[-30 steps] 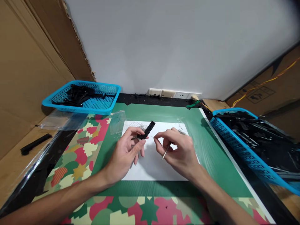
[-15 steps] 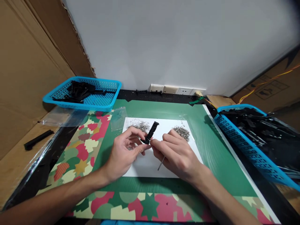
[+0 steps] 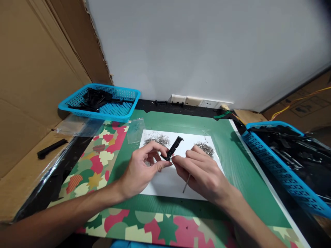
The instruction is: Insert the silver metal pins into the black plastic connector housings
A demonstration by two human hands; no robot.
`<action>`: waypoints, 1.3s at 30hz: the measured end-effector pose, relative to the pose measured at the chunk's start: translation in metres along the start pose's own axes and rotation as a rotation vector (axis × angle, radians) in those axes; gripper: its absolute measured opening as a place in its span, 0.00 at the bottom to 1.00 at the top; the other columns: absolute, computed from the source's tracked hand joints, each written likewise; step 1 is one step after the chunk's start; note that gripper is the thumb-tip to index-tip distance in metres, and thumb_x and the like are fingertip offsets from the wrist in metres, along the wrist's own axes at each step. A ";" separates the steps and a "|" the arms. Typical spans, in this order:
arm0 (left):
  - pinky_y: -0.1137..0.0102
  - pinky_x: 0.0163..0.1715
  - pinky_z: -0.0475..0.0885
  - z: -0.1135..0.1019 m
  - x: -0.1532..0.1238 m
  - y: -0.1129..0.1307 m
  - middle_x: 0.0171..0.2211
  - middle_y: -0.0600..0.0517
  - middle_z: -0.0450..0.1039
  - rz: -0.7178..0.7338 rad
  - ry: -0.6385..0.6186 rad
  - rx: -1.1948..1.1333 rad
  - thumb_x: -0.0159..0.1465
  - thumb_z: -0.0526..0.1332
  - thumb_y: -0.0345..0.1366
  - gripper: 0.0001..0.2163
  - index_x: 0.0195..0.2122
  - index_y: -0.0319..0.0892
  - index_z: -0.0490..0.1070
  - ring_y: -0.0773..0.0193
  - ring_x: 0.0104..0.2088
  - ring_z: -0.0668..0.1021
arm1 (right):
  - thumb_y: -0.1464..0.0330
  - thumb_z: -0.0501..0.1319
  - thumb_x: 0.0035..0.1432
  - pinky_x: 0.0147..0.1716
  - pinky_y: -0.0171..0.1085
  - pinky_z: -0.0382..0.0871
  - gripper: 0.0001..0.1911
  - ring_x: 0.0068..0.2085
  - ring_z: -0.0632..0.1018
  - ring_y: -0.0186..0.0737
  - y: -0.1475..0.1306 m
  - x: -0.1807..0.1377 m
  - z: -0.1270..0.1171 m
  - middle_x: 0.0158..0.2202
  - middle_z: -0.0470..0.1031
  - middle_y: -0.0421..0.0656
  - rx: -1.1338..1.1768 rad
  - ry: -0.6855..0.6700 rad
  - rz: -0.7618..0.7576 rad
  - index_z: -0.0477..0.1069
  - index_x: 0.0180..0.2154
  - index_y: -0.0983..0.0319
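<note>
Between thumb and fingers, my left hand [image 3: 146, 165] grips a narrow black plastic part [image 3: 175, 147] by its lower end, its long end tilted up to the right. My right hand [image 3: 201, 168] is closed, its fingertips at the lower end of that part. A thin metal rod [image 3: 186, 183] sticks out below the right palm; its other end is hidden in the fingers. Under both hands lies a white sheet [image 3: 165, 187]. On it are a pile of small metal springs or wires [image 3: 157, 138] at the left and a similar metal pile [image 3: 204, 148] at the right.
A blue basket [image 3: 99, 114] of black parts stands at the back left, another blue basket [image 3: 281, 172] of black pieces at the right. A longer black part [image 3: 52, 148] lies on cardboard at far left. A power strip [image 3: 193, 101] runs along the wall.
The whole scene has shifted a little to the right as the view turned. Both hands keep their hold, and the black part leans slightly more to the right.
</note>
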State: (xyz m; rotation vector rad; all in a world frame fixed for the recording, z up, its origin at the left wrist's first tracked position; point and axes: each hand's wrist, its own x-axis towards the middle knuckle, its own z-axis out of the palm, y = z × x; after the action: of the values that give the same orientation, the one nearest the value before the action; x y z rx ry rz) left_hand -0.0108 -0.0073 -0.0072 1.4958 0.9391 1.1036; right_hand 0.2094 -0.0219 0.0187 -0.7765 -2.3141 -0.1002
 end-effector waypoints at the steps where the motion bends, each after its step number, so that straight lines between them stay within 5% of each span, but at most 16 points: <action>1: 0.74 0.31 0.77 0.000 0.000 0.001 0.45 0.50 0.79 0.001 0.002 0.003 0.63 0.75 0.36 0.10 0.39 0.43 0.76 0.69 0.33 0.79 | 0.83 0.58 0.69 0.30 0.40 0.50 0.09 0.29 0.58 0.36 0.000 0.000 0.000 0.25 0.61 0.36 0.002 0.000 0.001 0.73 0.43 0.66; 6: 0.75 0.29 0.77 0.002 0.000 0.001 0.45 0.50 0.80 -0.014 0.003 -0.048 0.63 0.75 0.36 0.10 0.38 0.42 0.75 0.68 0.33 0.80 | 0.83 0.59 0.68 0.30 0.40 0.50 0.09 0.29 0.58 0.35 0.001 -0.001 0.004 0.25 0.61 0.36 0.021 0.009 0.008 0.73 0.43 0.67; 16: 0.77 0.18 0.69 0.001 -0.001 -0.002 0.46 0.50 0.80 -0.058 -0.013 -0.108 0.62 0.76 0.37 0.11 0.37 0.41 0.75 0.78 0.19 0.73 | 0.82 0.59 0.69 0.29 0.40 0.51 0.10 0.27 0.59 0.35 0.001 -0.001 0.005 0.22 0.61 0.34 0.139 0.064 0.066 0.76 0.44 0.65; 23: 0.77 0.16 0.67 0.001 0.001 0.002 0.41 0.50 0.78 -0.100 -0.018 -0.161 0.60 0.77 0.42 0.15 0.38 0.41 0.74 0.76 0.19 0.72 | 0.79 0.60 0.71 0.30 0.40 0.53 0.10 0.26 0.62 0.35 0.005 -0.001 0.004 0.21 0.64 0.34 0.139 0.071 0.058 0.77 0.46 0.62; 29: 0.78 0.17 0.63 0.000 0.001 0.001 0.27 0.57 0.73 -0.132 -0.097 -0.257 0.66 0.73 0.42 0.13 0.41 0.42 0.71 0.75 0.17 0.69 | 0.75 0.66 0.70 0.31 0.39 0.55 0.04 0.27 0.63 0.34 0.008 0.000 0.000 0.24 0.69 0.36 0.121 0.090 0.082 0.77 0.45 0.63; 32: 0.77 0.17 0.62 0.000 0.000 0.002 0.29 0.54 0.77 -0.139 -0.155 -0.289 0.69 0.70 0.43 0.13 0.42 0.43 0.68 0.76 0.17 0.68 | 0.76 0.64 0.70 0.31 0.39 0.55 0.05 0.26 0.63 0.34 0.008 0.001 -0.002 0.24 0.69 0.36 0.133 0.116 0.079 0.77 0.43 0.62; 36: 0.76 0.20 0.65 -0.003 0.001 0.003 0.32 0.53 0.77 -0.072 -0.170 -0.075 0.71 0.67 0.45 0.12 0.44 0.43 0.70 0.72 0.22 0.72 | 0.77 0.61 0.72 0.31 0.39 0.56 0.07 0.27 0.63 0.34 0.012 -0.002 -0.003 0.24 0.69 0.37 0.126 0.061 0.095 0.77 0.44 0.61; 39: 0.72 0.26 0.70 -0.007 0.001 0.001 0.41 0.49 0.79 0.180 -0.131 0.341 0.71 0.67 0.44 0.11 0.47 0.43 0.74 0.67 0.29 0.76 | 0.77 0.60 0.72 0.33 0.39 0.57 0.09 0.28 0.65 0.35 0.020 -0.009 -0.001 0.26 0.71 0.38 0.136 -0.027 0.115 0.77 0.45 0.62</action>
State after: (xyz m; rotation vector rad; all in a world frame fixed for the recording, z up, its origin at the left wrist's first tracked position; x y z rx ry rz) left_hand -0.0173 -0.0043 -0.0050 1.9390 0.9486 0.9901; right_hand 0.2262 -0.0106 0.0109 -0.8437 -2.2686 0.1188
